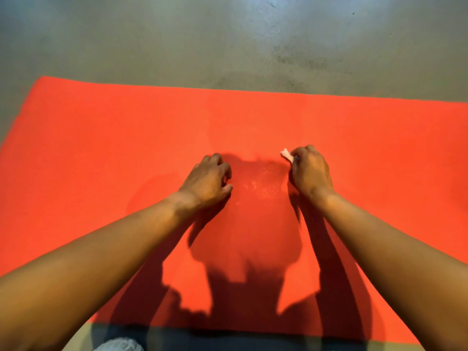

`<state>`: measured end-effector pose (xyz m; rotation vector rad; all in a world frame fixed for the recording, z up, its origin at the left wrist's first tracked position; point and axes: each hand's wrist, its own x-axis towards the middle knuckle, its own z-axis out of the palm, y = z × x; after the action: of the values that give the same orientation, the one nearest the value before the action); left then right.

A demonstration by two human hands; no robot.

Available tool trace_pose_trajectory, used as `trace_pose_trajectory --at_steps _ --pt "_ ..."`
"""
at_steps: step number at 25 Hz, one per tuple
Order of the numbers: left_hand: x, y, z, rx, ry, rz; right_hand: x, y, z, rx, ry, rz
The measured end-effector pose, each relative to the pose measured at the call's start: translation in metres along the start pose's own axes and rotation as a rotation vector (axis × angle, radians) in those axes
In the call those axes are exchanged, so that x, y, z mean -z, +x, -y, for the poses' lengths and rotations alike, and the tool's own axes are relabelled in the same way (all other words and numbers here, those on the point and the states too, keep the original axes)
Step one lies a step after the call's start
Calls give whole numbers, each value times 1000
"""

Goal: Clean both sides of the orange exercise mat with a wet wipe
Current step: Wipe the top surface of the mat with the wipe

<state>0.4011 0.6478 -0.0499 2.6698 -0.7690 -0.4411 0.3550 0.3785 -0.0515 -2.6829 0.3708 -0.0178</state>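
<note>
grey concrete floor point(228, 46) beyond the mat's far edge, scuffed and mottled. spread flat on it, orange exercise mat point(101, 148), left end in sight, right end running out of view. over the mat's middle, both hands. right hand point(310, 171): fingers curled tight round a wet wipe point(286, 154), only a white corner poking out toward the mat's far edge, heel of the hand low over the mat. left hand point(207, 178): fingers curled, tips resting on the mat, nothing visible in them; seems to brace or pin the mat rather than clean. between the two hands, on the mat, a pale speckled patch point(260, 183), dust or damp residue, hard to tell which. toward the mat's near edge, dark shadows of arms and head, plus a bit of grey cloth point(119, 344) just off that edge

judging by this: wiping of the upward face in hand, around the mat's middle; state of the underside not tellable. next move calls for dragging the wipe across the speckled patch toward the left hand, with steady downward pressure and a firm brace against sliding. probably much of the mat toward both ends left to cover, then a flip. wipe bunched small inside the grip, so likely worth opening out for a broader pass
</note>
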Motion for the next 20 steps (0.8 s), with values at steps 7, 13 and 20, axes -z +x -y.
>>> trace_pose_trajectory --at_steps 7,13,20 --pt "7 8 10 41 49 25 -23 -53 35 476 -6 117" --pt "5 11 11 23 79 26 -5 5 -4 113 -58 -36" --pt "3 12 15 18 86 14 -34 -40 56 494 8 81"
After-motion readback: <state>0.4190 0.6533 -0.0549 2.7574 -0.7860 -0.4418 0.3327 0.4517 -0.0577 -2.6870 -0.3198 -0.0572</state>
